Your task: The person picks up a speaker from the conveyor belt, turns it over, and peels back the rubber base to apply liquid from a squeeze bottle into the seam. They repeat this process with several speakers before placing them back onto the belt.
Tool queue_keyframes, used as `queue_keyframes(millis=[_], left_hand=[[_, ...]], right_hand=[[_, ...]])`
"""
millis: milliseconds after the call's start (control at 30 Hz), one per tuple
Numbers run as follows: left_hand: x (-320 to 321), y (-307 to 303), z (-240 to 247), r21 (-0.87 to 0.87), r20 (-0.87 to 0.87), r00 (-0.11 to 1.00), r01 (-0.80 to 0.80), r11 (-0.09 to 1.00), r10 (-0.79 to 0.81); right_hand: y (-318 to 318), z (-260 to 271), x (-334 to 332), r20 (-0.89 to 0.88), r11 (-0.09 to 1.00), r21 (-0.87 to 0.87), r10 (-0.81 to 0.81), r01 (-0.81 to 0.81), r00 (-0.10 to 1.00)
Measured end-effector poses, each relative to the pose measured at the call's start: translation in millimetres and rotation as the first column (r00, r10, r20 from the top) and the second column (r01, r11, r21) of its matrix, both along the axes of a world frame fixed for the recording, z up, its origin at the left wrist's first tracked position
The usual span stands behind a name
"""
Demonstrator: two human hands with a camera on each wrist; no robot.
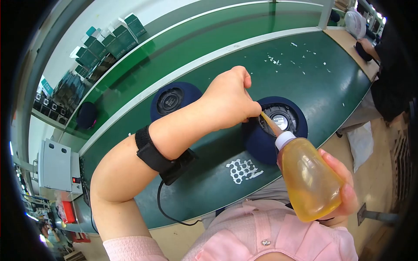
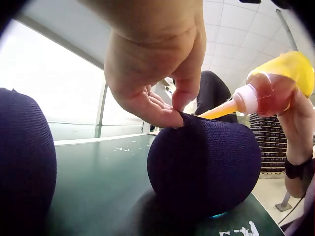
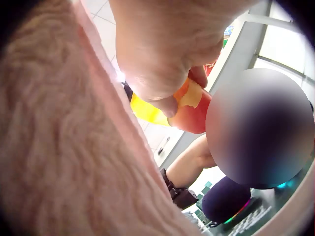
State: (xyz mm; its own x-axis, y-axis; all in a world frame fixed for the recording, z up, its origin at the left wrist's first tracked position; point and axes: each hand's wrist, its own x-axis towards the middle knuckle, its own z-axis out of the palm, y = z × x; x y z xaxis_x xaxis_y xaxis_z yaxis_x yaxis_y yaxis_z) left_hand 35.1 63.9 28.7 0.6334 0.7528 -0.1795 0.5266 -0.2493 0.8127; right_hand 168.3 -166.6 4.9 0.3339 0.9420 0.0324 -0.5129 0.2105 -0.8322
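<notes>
A round speaker covered in dark blue mesh fabric sits on the green table, its black recessed base facing up. My left hand is at its upper left rim; in the left wrist view the thumb and finger pinch the edge of the fabric. My right hand grips a soft squeeze bottle of amber liquid, tilted nozzle-down. The bottle's nozzle points at the fabric edge close by the left fingertips. In the right wrist view, fingers wrap the bottle.
A second blue speaker stands behind my left forearm. A perforated white sheet lies near the front edge, and white scraps are scattered farther back. Green boxes line the shelf. Another person's hand is at the far right.
</notes>
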Motion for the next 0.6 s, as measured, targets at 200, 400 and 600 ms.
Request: queue_keyframes(millis=[200, 400, 600], left_hand=[[0, -2, 1, 0.003, 0.002, 1.0, -0.006, 1.0, 0.006], [0, -1, -1, 0.023, 0.011, 1.0, -0.01, 1.0, 0.01], [1, -1, -4, 0.021, 0.039, 0.999, -0.013, 1.0, 0.012]], right_hand=[[4, -16, 26, 0.32, 0.963, 0.104, 0.205, -0.249, 0.925], [3, -9, 17, 0.221, 0.962, 0.093, 0.232, -0.257, 0.947], [-6, -13, 4, 0.028, 0.997, 0.073, 0.021, -0.023, 0.999]])
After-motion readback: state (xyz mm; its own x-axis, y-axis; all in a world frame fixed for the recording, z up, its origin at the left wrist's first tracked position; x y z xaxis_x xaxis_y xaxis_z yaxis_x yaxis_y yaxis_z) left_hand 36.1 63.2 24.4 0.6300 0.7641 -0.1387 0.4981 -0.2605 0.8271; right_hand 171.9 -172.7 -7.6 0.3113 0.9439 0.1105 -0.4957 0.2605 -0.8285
